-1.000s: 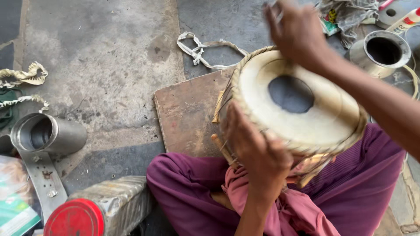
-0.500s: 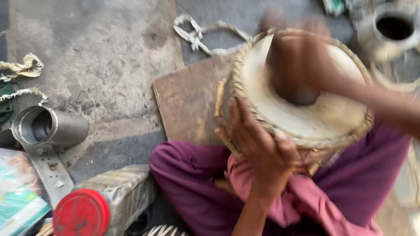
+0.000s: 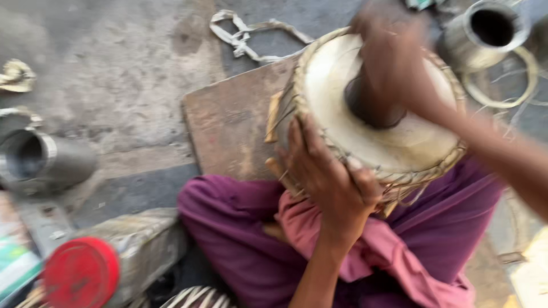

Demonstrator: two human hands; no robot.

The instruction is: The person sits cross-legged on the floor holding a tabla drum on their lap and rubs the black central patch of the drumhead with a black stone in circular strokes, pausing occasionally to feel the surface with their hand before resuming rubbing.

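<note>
A small hand drum [image 3: 399,142] with a pale skin, a dark round centre and woven lacing round its rim rests tilted on my lap, over purple cloth [image 3: 245,239]. My left hand [image 3: 325,177] grips the drum's near side at the rim, fingers spread on the lacing. My right hand [image 3: 394,63], blurred, lies over the dark centre of the skin, palm down on it.
A wooden board [image 3: 228,125] lies on the concrete floor under the drum. Metal cylinder [image 3: 40,159] at left, metal shell [image 3: 485,28] and ring [image 3: 502,85] at top right. Red-capped can [image 3: 85,271] at bottom left. Pale strap [image 3: 240,34] beyond the board.
My right hand came down from above the far rim onto the centre of the drum skin. The view shifted a little; my left hand kept its grip.
</note>
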